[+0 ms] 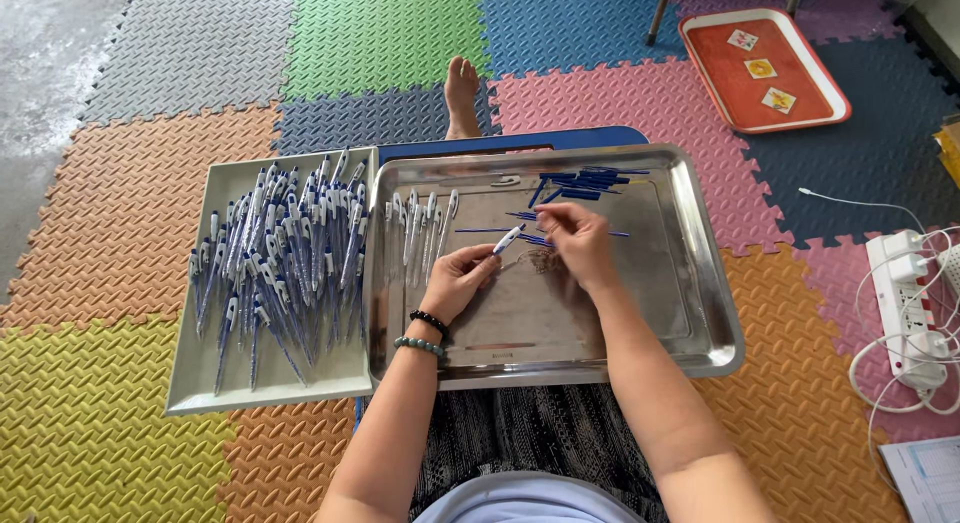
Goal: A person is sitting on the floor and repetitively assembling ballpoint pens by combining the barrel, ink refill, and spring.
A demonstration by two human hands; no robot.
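Far left, grey tray [190, 388] on the foam floor mat [110, 233], heaped with finished blue-and-white pens [285, 253]; pile is loose and crowds the rim, so a knock from the forearm could probably spill some onto the mat. Next, steel tray [715, 313] across the person's lap, a short row of pens [420, 228] at its left side. Left hand [458, 281], beaded bracelets at the wrist, is closed around a white pen barrel [507, 240], tip pointing up and right. Right hand [578, 241] just beside it, fingers pinched on something thin, likely a blue refill; too small to tell. Loose blue refills [585, 183] lie at the tray's far edge. Risks: refill missing the barrel mouth and bending, tray tilting off the lap, thin parts rolling. Far right, red tray [830, 98], power strip [910, 303] with cables, well apart.
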